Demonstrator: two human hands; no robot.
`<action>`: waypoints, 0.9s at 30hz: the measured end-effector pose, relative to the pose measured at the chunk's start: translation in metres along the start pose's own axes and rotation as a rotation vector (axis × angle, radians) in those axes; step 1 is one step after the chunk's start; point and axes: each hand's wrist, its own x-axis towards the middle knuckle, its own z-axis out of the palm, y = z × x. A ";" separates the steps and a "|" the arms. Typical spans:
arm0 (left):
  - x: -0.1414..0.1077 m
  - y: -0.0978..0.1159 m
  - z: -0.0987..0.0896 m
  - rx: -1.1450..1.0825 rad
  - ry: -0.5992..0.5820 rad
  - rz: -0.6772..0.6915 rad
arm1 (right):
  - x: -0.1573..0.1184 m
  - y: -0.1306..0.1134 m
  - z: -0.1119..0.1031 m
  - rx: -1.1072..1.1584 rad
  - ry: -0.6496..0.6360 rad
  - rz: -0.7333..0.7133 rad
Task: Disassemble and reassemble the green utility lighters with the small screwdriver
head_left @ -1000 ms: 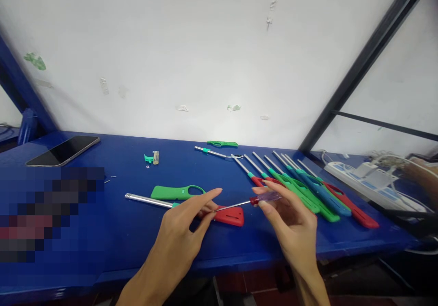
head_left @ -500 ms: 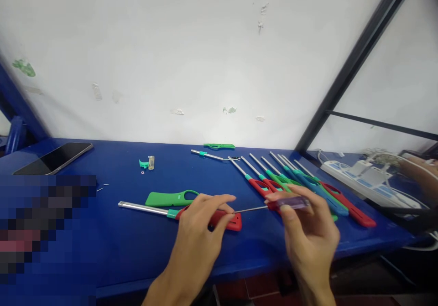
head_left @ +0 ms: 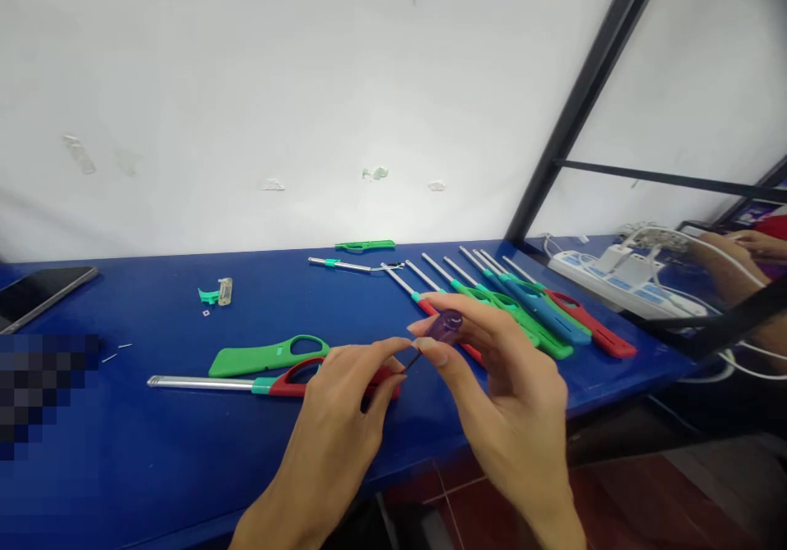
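My right hand (head_left: 513, 394) is closed around a screwdriver (head_left: 446, 325) with a see-through purple handle; its thin shaft slants down to the left. My left hand (head_left: 338, 411) is closed over the handle of a red lighter (head_left: 285, 386), a long-nosed one lying with its silver tube to the left. Its index finger and thumb are around the screwdriver's lower end, and its other fingers are mostly hidden. Just behind this lighter lies a green handle shell (head_left: 255, 359). The screwdriver's tip is hidden near the red handle's end.
Several lighters (head_left: 532, 308) lie in a row at right. Farther back are a green shell (head_left: 366, 246) and a bare lighter tube (head_left: 341, 265). A small clear tank with a teal part (head_left: 225, 292), a phone (head_left: 43, 292) and a power strip (head_left: 620, 284) surround the work area. Another person's hand (head_left: 716, 255) shows at right.
My right hand has moved left towards my left hand, tilting the screwdriver from nearly level to steep. The whole view has shifted to the right.
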 end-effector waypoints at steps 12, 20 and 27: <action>0.005 -0.002 0.002 -0.046 -0.139 -0.117 | 0.001 0.010 0.003 0.033 -0.082 0.066; 0.004 0.000 0.000 -0.068 -0.169 -0.146 | 0.004 0.006 0.007 0.082 -0.019 0.074; 0.005 0.000 0.003 -0.116 -0.170 -0.196 | 0.006 0.006 0.008 0.122 -0.017 0.081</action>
